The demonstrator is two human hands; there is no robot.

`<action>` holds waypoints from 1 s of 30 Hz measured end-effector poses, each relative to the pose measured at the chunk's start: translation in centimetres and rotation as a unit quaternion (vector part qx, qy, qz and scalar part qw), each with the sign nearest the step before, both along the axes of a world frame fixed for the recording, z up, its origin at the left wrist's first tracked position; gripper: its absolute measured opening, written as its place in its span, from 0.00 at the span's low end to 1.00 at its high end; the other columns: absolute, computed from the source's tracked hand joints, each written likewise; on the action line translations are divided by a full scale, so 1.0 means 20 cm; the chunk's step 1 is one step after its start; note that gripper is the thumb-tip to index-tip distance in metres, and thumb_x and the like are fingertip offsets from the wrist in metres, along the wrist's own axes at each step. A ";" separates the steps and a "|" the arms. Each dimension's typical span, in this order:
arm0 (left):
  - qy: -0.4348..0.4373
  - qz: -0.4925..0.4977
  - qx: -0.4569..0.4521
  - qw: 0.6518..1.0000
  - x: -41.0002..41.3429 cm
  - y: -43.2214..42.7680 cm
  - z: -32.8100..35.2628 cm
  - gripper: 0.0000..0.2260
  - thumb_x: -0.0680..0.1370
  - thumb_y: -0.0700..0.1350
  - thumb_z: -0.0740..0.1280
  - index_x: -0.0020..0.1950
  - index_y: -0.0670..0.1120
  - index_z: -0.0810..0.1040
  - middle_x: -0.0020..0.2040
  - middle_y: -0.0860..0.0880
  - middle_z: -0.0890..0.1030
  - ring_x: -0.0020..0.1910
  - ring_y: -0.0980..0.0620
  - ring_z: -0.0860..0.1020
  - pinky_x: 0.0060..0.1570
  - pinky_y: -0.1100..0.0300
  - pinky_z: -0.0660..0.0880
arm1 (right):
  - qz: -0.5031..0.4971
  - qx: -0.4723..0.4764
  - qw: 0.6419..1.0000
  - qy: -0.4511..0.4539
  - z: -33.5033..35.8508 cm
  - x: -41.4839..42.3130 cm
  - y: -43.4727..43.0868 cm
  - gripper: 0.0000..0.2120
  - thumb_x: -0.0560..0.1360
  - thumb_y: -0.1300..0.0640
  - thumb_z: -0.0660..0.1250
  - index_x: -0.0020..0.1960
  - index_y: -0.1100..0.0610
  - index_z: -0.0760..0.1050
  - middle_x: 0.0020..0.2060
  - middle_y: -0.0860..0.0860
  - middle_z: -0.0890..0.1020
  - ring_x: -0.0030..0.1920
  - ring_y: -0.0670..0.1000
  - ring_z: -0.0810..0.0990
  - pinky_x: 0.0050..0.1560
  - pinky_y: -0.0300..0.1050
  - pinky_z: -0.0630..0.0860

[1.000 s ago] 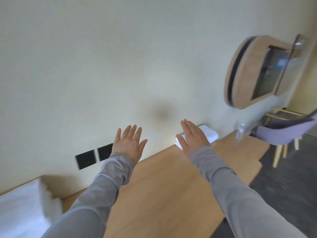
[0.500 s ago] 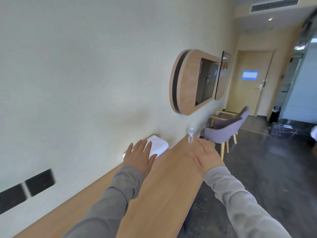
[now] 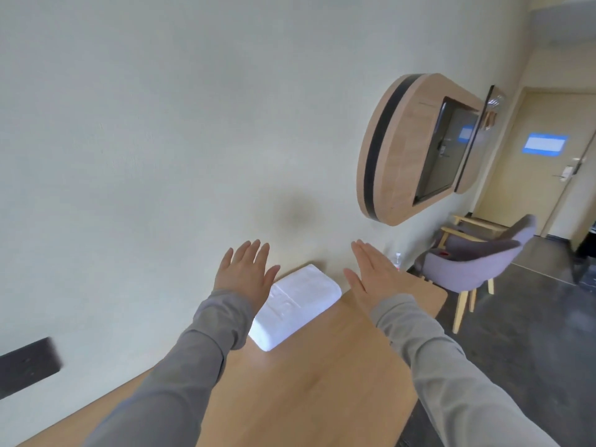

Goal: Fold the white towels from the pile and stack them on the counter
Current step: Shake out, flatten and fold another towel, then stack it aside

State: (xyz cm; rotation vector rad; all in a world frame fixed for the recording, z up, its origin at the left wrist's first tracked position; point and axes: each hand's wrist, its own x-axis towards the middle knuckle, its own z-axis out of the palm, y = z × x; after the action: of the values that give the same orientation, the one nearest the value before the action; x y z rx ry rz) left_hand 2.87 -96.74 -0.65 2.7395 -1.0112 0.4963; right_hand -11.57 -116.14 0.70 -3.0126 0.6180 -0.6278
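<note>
Left hand (image 3: 244, 275) and right hand (image 3: 374, 275), flat and empty, flanking one folded white towel (image 3: 296, 304) on counter (image 3: 322, 382)

Bare counter (image 3: 322, 382) spreads across the lower centre, bounded by the wall (image 3: 161, 156) on its left and the folded towel (image 3: 296, 304) at mid-frame.

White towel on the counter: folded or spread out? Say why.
Folded: the white towel is a compact, thick rectangular block on the counter.

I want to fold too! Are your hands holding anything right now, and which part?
Nothing is held. The left hand and right hand are spread with straight fingers; the folded white towel lies on the counter, gripped by neither.
</note>
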 end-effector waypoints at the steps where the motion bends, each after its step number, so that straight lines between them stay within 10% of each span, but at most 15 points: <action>1: -0.002 0.006 0.004 1.000 0.03 -0.02 0.01 0.25 0.82 0.57 0.45 0.77 0.50 0.49 0.78 0.52 0.52 0.76 0.54 0.49 0.74 0.54 0.45 | 0.007 0.002 1.000 -0.002 0.00 0.05 -0.03 0.27 0.81 0.47 0.49 0.76 0.56 0.49 0.76 0.51 0.53 0.76 0.49 0.51 0.74 0.44 0.48; 24: -0.001 0.233 -0.012 0.972 0.55 -0.82 -0.14 0.24 0.82 0.55 0.49 0.76 0.48 0.54 0.77 0.49 0.57 0.75 0.50 0.54 0.73 0.53 0.49 | 0.235 0.025 0.971 0.028 -0.17 1.09 -1.02 0.26 0.81 0.50 0.52 0.75 0.59 0.52 0.75 0.55 0.58 0.75 0.53 0.55 0.73 0.47 0.52; 30: 0.096 0.284 -0.138 0.944 0.55 -1.01 -0.47 0.21 0.82 0.51 0.54 0.74 0.45 0.62 0.72 0.48 0.66 0.71 0.48 0.63 0.68 0.54 0.60 | 0.261 0.121 0.956 0.061 -0.45 1.23 -1.24 0.25 0.81 0.52 0.53 0.75 0.60 0.54 0.73 0.56 0.62 0.73 0.54 0.57 0.71 0.44 0.54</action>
State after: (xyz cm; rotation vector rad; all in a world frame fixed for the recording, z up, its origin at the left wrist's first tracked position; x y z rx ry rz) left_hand 13.77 -116.98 -10.00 2.7161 -0.0766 0.3961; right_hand 13.02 -140.99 -8.21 -2.8053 -0.1102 -0.3099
